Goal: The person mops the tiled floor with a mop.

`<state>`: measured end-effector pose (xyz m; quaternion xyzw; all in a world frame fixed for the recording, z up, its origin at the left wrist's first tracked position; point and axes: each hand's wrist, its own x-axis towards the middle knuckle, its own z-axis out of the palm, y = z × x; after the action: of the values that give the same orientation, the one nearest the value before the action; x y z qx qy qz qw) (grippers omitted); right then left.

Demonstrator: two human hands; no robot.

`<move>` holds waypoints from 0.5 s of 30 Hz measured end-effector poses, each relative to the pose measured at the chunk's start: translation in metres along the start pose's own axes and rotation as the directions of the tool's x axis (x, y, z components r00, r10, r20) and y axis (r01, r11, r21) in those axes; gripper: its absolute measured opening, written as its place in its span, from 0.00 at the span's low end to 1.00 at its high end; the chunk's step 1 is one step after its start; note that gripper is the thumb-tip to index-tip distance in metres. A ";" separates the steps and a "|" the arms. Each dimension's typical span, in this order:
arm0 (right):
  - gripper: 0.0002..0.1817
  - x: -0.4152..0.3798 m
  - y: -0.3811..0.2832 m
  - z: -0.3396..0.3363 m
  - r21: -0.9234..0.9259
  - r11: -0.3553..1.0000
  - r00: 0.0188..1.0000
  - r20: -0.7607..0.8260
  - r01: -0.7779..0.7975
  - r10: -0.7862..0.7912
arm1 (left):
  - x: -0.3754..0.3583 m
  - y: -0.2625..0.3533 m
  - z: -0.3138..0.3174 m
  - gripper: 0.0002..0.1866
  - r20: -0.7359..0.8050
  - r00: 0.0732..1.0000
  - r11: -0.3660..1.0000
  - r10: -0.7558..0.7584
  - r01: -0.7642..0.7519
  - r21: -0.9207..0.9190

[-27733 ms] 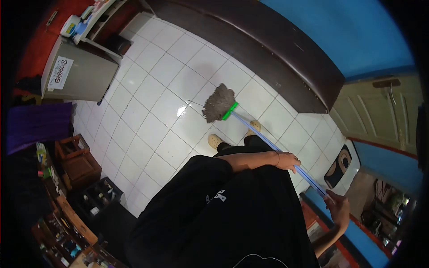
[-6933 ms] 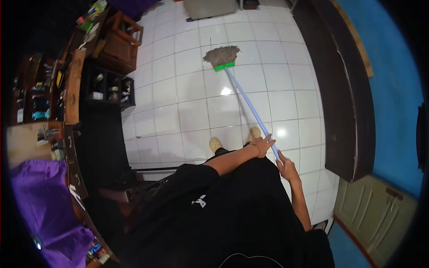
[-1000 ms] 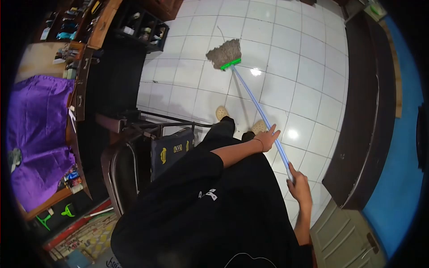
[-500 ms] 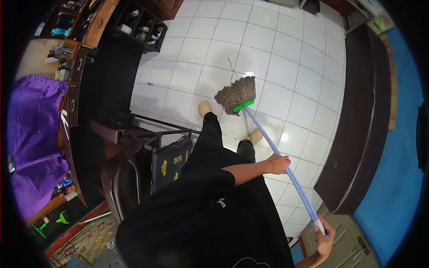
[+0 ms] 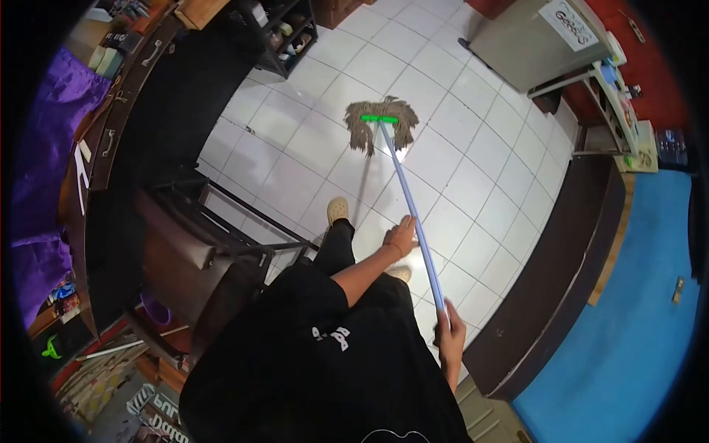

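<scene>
A mop [image 5: 408,184] with a pale blue handle stretches out ahead of me. Its grey-brown string head [image 5: 362,133], fixed in a green clamp, lies spread on the white tiles. My left hand [image 5: 401,235] is wrapped round the middle of the handle. Lower down, near the handle's top end, my right hand [image 5: 451,330] is closed on it too; part of its grip is hidden. Between the mop and my legs show my beige clogs [image 5: 337,210], the second one partly covered.
A brown chair [image 5: 173,236] stands close on my left, before a desk with drawers [image 5: 111,140]. A black shelf rack [image 5: 284,44] is at the far left. Along the right runs a dark brown bench [image 5: 550,277]; a grey refrigerator-like cabinet [image 5: 517,44] stands beyond.
The mop head has moved forward, away from my feet, and its strings now spread to both sides. Both hands have shifted left with the handle, and my view has turned right.
</scene>
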<state>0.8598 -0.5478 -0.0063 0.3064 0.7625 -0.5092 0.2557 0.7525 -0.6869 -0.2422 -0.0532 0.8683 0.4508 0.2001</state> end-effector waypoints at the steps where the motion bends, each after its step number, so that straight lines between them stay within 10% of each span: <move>1: 0.22 0.024 -0.017 0.018 -0.077 0.996 0.998 0.023 0.052 -0.050 | 0.009 -0.004 -0.023 0.28 -0.023 1.000 1.000 -0.016 0.016 -0.017; 2: 0.23 0.069 0.003 0.031 -0.233 0.926 0.952 0.005 0.297 -0.305 | 0.019 -0.009 -0.040 0.26 -0.038 0.996 0.995 -0.082 0.080 -0.052; 6: 0.23 0.178 -0.065 0.105 -0.358 0.821 0.893 0.100 0.444 -0.439 | 0.031 -0.032 -0.090 0.21 -0.185 0.981 0.992 -0.061 0.039 -0.120; 8: 0.23 0.263 -0.058 0.140 -0.510 0.561 0.705 0.136 0.652 -0.696 | 0.024 -0.037 -0.106 0.20 -0.228 0.973 0.994 -0.019 -0.007 -0.112; 15: 0.26 0.303 -0.097 0.192 -0.377 0.822 0.902 0.240 0.427 -0.358 | -0.034 -0.053 -0.095 0.23 -0.264 0.964 0.996 -0.040 0.017 -0.092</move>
<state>0.5973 -0.6925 -0.2263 0.0386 0.8778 -0.3971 0.2650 0.7700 -0.7979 -0.2204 -0.1345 0.8656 0.4747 0.0859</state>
